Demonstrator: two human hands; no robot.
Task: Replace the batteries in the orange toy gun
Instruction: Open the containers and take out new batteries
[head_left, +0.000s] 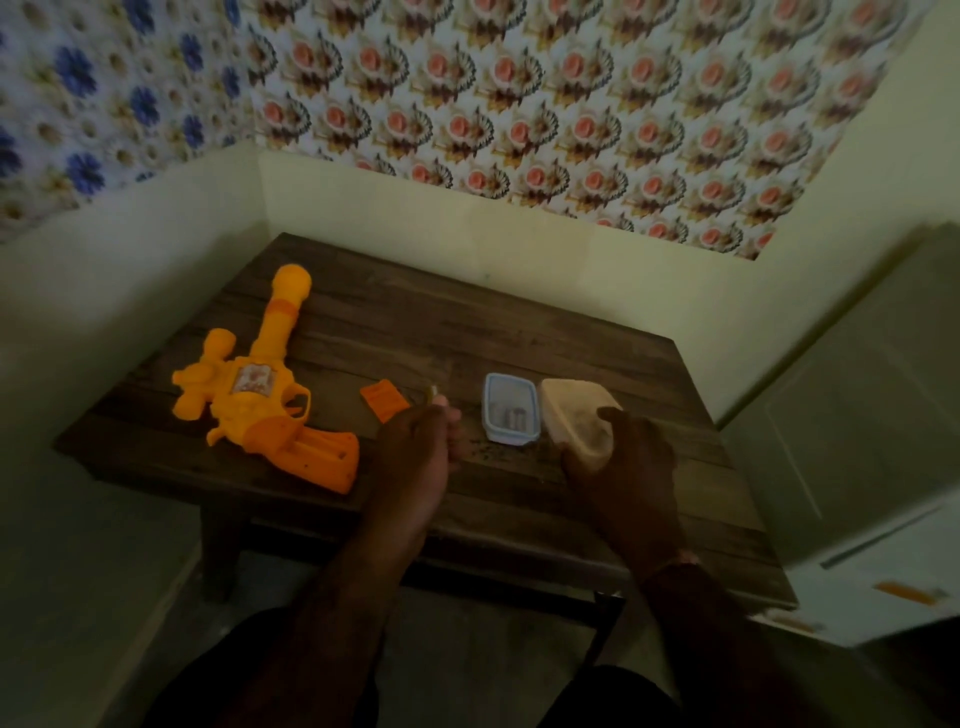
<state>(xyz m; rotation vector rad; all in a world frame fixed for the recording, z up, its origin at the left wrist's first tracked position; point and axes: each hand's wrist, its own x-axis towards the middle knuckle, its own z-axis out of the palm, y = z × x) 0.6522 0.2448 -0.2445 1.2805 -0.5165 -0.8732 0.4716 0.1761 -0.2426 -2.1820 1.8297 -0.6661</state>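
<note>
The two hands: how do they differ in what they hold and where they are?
The left hand pinches a small pale object, too blurred to identify, near the orange battery cover. The right hand grips the beige lid, beside the open clear box. Both are over the table.

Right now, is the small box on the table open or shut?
Open. The box has no lid on, so batteries show inside. The right hand holds its lid beside it.

Orange toy gun (260, 400) lies flat, grip compartment open; its cover (384, 399) just beside it.
</note>
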